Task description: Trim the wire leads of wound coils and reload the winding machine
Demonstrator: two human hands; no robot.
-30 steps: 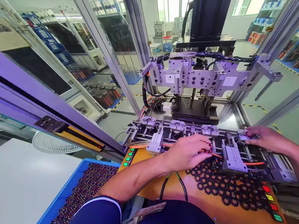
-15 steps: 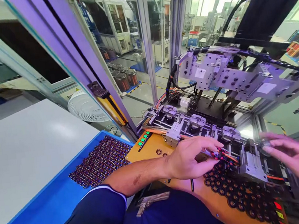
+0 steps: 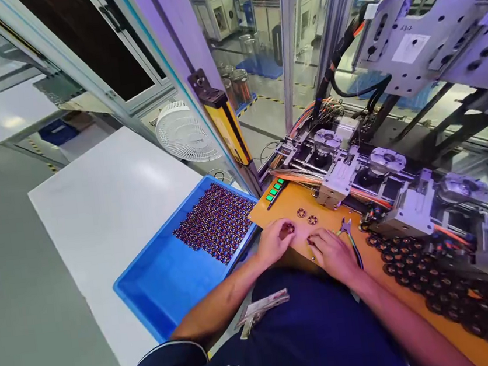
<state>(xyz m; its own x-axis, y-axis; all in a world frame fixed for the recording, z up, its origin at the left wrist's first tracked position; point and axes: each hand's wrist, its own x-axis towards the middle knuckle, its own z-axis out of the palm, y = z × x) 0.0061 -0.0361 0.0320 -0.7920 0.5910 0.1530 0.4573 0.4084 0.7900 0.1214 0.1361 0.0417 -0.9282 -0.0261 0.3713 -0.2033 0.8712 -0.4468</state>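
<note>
My left hand [image 3: 275, 243] is closed at the thumb and fingers on a small ring-shaped motor stator [image 3: 290, 229], above the yellow worktop's near edge. Just to its right, my right hand [image 3: 331, 250] has its fingertips closed on another stator, mostly covered by the fingers. Two more stators, a left one [image 3: 301, 213] and a right one [image 3: 313, 220], lie flat beyond my hands. A pair of side cutters [image 3: 346, 227] rests beside my right hand, jaws pointing away from me.
A blue tray [image 3: 164, 298] with many packed stators stands at left on a white table [image 3: 95, 194]. Rows of dark wound stators [image 3: 431, 279] cover the worktop's right side. Behind stands a machine with round metal fixtures [image 3: 386, 159]. A yellow sensor bar [image 3: 230, 131] rises on the frame post.
Both hands have left the machine fixtures and come together at the worktop's left front. My view has turned left and down, showing more of the blue tray and the side cutters.
</note>
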